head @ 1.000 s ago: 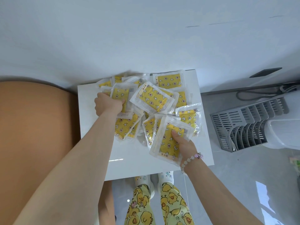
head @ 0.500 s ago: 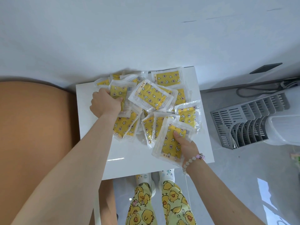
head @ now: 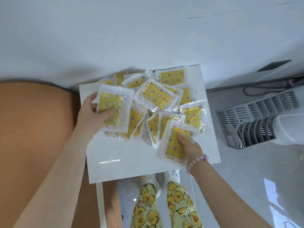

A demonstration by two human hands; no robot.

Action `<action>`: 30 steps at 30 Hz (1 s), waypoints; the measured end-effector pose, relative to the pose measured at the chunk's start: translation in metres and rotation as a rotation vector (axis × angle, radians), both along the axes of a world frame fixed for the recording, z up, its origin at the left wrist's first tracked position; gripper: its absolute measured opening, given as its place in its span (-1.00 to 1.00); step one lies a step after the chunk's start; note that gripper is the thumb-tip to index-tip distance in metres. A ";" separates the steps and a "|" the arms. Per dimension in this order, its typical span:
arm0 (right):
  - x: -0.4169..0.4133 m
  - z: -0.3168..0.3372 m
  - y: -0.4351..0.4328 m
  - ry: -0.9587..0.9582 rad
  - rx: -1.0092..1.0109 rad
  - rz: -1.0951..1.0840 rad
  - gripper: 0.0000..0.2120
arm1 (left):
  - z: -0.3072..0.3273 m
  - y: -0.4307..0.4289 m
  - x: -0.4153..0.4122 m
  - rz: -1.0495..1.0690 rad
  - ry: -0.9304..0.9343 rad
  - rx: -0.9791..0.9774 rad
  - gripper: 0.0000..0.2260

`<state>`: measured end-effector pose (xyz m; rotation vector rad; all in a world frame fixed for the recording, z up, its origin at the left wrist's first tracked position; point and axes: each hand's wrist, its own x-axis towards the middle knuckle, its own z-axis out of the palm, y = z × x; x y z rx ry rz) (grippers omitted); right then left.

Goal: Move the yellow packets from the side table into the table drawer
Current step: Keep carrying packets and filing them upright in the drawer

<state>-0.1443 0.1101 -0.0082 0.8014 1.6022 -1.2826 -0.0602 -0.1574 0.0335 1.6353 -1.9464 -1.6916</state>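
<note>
A heap of yellow packets (head: pixel 158 97) in clear wrappers, printed with stars and flowers, covers the far half of the white side table (head: pixel 125 155). My left hand (head: pixel 92 112) grips one yellow packet (head: pixel 115 109) at the heap's left edge, lifted and tilted, blurred by motion. My right hand (head: pixel 190 147) pinches another yellow packet (head: pixel 174 145) at the heap's near right, thumb on top, the packet resting near the table's right front. No drawer is in view.
An orange-brown rounded surface (head: pixel 32 129) adjoins the table on the left. A grey slatted rack (head: pixel 253 119) and a white plastic bin (head: pixel 291 127) stand on the floor at right, with cables (head: pixel 266 89) behind. The wall rises just behind the table.
My left hand has closed on a packet and raised it off the heap's left side, turning it. My right hand keeps its packet in about the same place.
</note>
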 end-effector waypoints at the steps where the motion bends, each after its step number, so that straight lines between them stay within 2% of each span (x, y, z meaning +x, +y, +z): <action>1: 0.001 -0.001 0.000 -0.002 0.001 0.003 -0.57 | -0.002 0.006 0.007 -0.079 0.008 0.072 -0.32; 5: 0.006 -0.001 -0.001 -0.017 -0.034 0.003 -0.80 | -0.017 0.036 0.019 -0.324 -0.119 0.114 -0.21; 10: 0.007 0.001 0.001 -0.001 -0.031 0.016 -0.83 | -0.032 0.065 0.017 -0.311 -0.165 -0.087 -0.13; 16: 0.008 -0.002 0.001 0.002 -0.015 0.033 -0.83 | -0.036 0.090 0.019 -0.276 -0.337 -0.467 -0.25; 22: 0.012 -0.005 0.000 -0.019 -0.025 0.014 -0.82 | -0.041 0.104 0.018 -0.179 -0.341 -0.689 -0.46; 25: 0.012 -0.004 0.000 -0.026 -0.021 0.009 -0.74 | -0.042 0.112 0.016 -0.127 -0.329 -0.737 -0.56; 30: 0.011 -0.002 0.000 -0.027 -0.009 0.018 -0.69 | -0.042 0.116 0.015 -0.134 -0.282 -0.672 -0.67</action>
